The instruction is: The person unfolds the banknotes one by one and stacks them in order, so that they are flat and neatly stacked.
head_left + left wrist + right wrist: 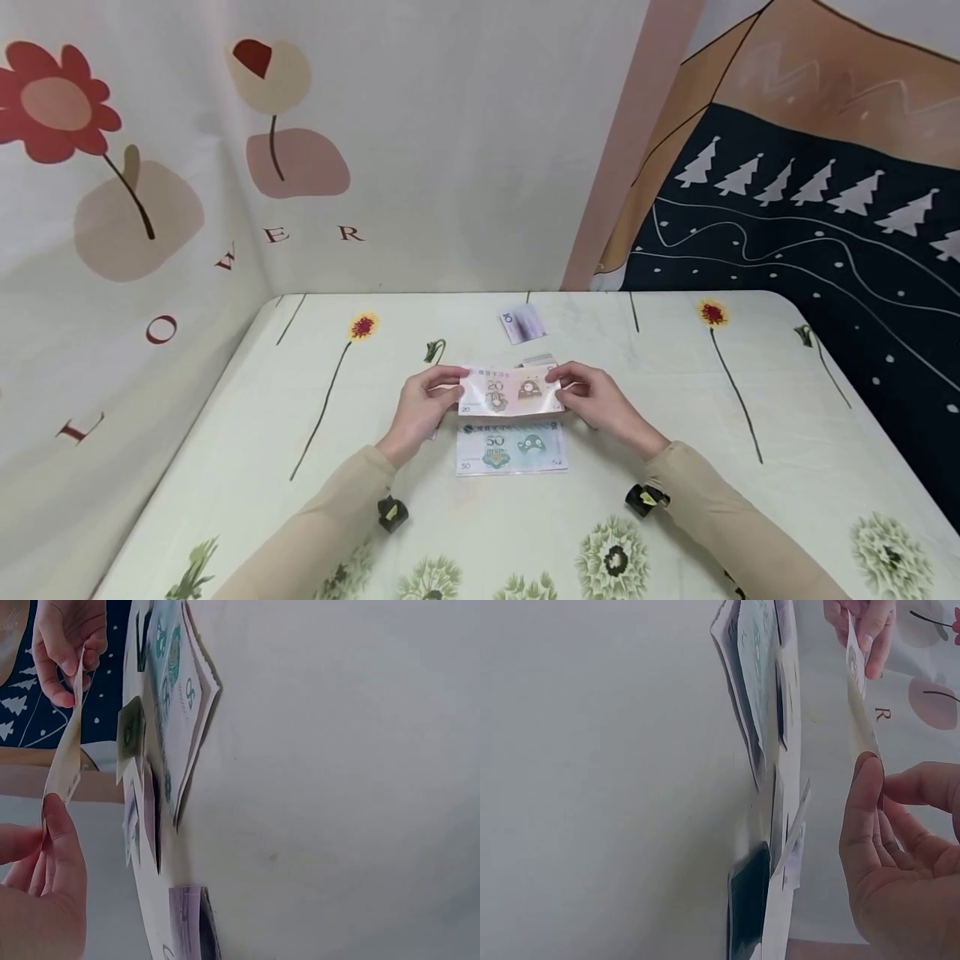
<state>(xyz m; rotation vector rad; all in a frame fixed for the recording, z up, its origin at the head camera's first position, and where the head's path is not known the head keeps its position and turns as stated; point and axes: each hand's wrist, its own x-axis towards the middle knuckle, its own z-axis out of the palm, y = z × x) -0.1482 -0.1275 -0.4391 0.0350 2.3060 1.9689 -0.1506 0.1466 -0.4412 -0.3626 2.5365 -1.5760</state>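
the left hand and right hand tightly pinch the ends of a pink note (printed "20", reading upright), long axis left-to-right, near a green note marked "50".

Pale tabletop, yellow-and-red flowers on long stems printed across it, green blooms along near side. Layered teal 50 notes near middle. Purple note toward far edge; greyish paper between, partly hidden. Left of teal notes, purple paper; right, dark green piece.
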